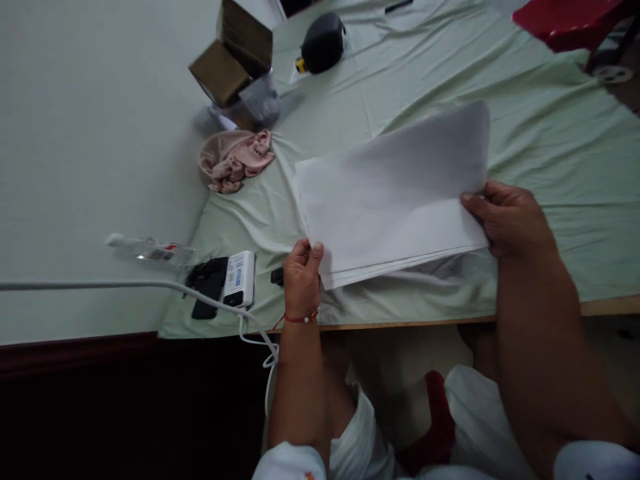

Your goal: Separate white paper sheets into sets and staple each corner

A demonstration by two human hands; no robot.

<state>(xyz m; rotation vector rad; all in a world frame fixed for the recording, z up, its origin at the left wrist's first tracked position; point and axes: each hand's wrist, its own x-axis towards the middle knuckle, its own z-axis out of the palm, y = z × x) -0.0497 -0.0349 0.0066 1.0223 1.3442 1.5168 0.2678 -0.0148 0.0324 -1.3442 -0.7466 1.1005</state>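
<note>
A small stack of white paper sheets (390, 207) is held up over the table, its near edge showing several layers slightly out of line. My left hand (303, 273) pinches the near left corner, thumb on top and fingers underneath. At the right edge my right hand (513, 217) grips the sheets the same way, with the thumb on the upper face. The far right part of the paper curves upward. Both hands are closed on the paper, and their fingers below it are mostly hidden.
A pale green cloth (565, 193) covers the table. On the left lie a white power bank (240, 279), a black phone-like object (211, 288) and a grey cable (175, 285). Beyond are a pink cloth (240, 160), an open cardboard box (230, 67) and a black case (323, 43).
</note>
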